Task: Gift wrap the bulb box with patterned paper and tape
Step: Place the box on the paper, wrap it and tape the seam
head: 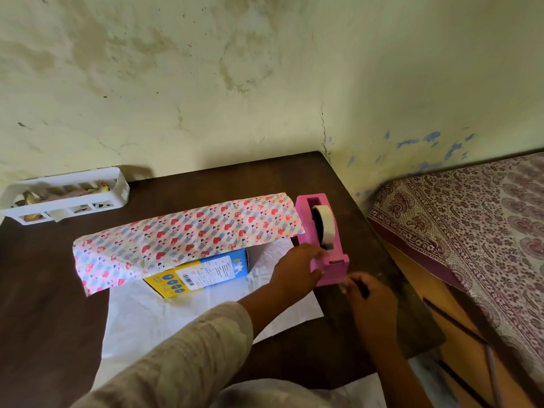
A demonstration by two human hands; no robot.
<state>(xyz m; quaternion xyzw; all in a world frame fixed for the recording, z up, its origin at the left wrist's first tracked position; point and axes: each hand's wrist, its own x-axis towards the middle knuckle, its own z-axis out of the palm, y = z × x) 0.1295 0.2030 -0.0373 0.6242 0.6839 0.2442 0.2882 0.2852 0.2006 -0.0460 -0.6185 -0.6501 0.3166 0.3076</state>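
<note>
At table edge: left hand (297, 269) grips pink tape dispenser (322, 242); right hand (368, 298) pinches tape end at cutter.

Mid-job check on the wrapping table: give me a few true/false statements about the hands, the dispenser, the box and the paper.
1. The left hand holds the pink tape dispenser. True.
2. The bulb box is fully wrapped. False: its printed face still shows under the patterned paper.
3. The dispenser stands left of the box. False: it stands to the right.
4. The right hand is at the dispenser's cutter end. True.
5. A white tray sits by the wall. True.
</note>
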